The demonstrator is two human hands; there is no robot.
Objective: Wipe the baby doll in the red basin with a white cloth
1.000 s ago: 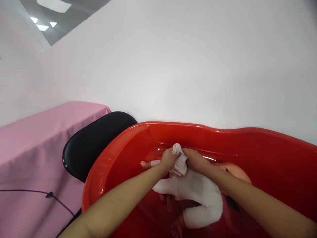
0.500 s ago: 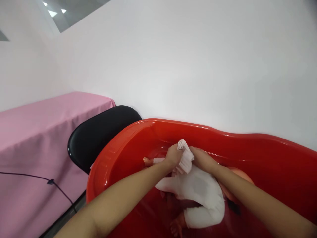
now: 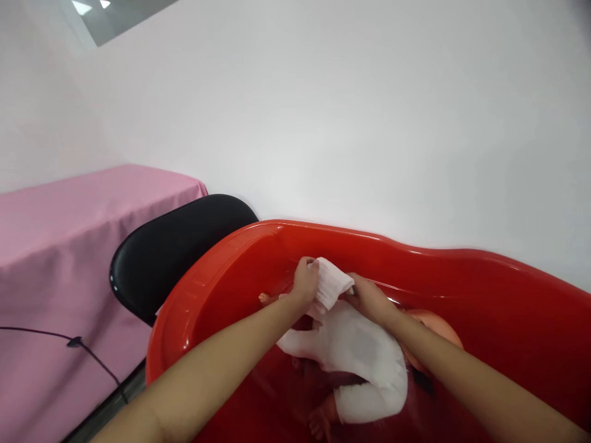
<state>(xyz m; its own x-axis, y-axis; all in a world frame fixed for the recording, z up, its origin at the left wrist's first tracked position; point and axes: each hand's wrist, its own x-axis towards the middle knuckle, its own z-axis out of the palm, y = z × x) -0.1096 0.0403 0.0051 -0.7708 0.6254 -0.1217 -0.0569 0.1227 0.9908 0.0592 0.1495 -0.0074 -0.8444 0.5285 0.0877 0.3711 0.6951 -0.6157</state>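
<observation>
The left hand pinches a white cloth by one edge, and the right hand seems to hold the other edge, just above a doll lying in a red tub, its white suit on.

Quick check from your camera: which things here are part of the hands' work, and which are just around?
Part of the work: left hand, right hand, white washcloth, doll in white sleepsuit, red plastic baby tub.
Just around: black padded backrest, pink-covered table, dark cable.

Pink-covered table left of the red plastic tub, thin dark cable lying across its cloth; baby doll in white suit lying inside the tub
</observation>
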